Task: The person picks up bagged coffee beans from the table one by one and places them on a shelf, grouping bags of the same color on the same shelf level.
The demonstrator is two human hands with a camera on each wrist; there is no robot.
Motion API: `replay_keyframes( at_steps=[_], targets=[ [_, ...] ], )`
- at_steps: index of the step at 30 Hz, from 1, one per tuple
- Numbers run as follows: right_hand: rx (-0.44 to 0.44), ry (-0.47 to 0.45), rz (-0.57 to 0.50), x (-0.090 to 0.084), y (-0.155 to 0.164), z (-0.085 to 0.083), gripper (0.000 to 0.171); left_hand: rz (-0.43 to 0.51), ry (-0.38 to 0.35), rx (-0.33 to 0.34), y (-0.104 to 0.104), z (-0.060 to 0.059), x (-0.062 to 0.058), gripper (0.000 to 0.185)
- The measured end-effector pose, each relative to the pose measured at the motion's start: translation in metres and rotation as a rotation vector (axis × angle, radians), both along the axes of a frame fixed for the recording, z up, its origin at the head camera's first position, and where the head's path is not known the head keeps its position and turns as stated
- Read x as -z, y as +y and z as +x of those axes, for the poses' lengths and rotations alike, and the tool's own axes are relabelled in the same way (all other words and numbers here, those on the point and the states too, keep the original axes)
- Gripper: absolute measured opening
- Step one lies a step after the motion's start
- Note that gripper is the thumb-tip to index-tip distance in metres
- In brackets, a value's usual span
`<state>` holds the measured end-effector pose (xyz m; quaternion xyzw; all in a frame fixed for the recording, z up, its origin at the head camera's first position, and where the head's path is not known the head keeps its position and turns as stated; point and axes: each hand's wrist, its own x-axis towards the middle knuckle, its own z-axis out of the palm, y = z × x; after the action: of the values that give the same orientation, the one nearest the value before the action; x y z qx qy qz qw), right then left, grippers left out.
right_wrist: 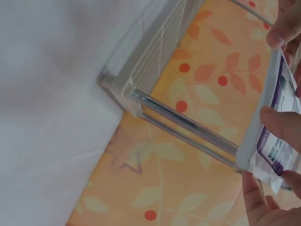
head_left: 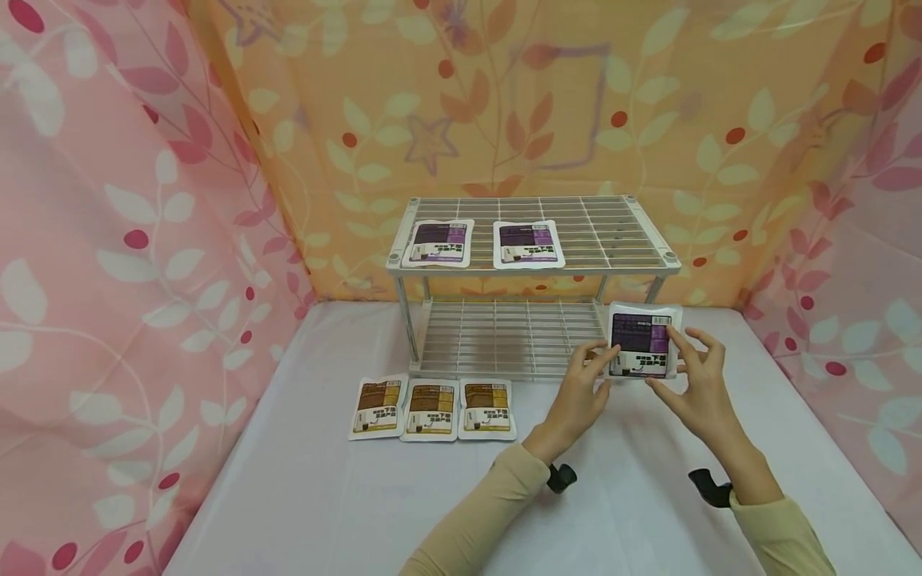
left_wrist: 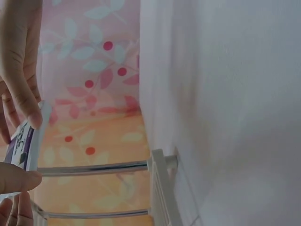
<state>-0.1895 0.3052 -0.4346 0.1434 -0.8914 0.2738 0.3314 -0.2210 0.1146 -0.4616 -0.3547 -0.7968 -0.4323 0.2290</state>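
Note:
A white packet with a purple label [head_left: 639, 342] is held up in front of the rack's right end, clear of the table. My left hand [head_left: 579, 392] pinches its left edge, and my right hand [head_left: 700, 388] grips its right side. The left wrist view catches the same packet [left_wrist: 29, 141] nearly edge-on between both hands. In the right wrist view the packet [right_wrist: 273, 127] is tilted, with thumbs on its printed face and fingers behind it. Two similar purple packets, one at the left [head_left: 439, 243] and one near the middle [head_left: 529, 245], lie on the upper shelf.
A two-tier white wire rack [head_left: 612, 232] stands at the table's back, its lower shelf [head_left: 497, 336] near the tabletop. Left of my hands, three brown-and-gold packets [head_left: 430, 410] lie in a row on the white table [head_left: 302, 496]. Patterned cloth [head_left: 274, 160] hangs behind and beside it.

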Motion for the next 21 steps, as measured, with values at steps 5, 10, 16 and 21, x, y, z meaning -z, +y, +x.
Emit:
replay_keyframes(
  at_steps=[5,10,16,21],
  targets=[
    [0.001,0.024,0.049,-0.01,-0.003,-0.003,0.1,-0.038,0.062,-0.022,-0.006,-0.004,-0.011,0.056],
    [-0.018,0.085,0.079,-0.019,-0.007,-0.005,0.096,-0.034,0.12,-0.031,-0.01,-0.007,-0.022,0.054],
    [-0.048,0.164,0.088,-0.031,-0.013,-0.007,0.09,-0.003,0.166,-0.036,-0.015,-0.01,-0.033,0.053],
    [-0.052,0.186,0.115,-0.043,-0.017,-0.01,0.088,0.026,0.182,-0.04,-0.019,-0.013,-0.041,0.055]
  ],
)
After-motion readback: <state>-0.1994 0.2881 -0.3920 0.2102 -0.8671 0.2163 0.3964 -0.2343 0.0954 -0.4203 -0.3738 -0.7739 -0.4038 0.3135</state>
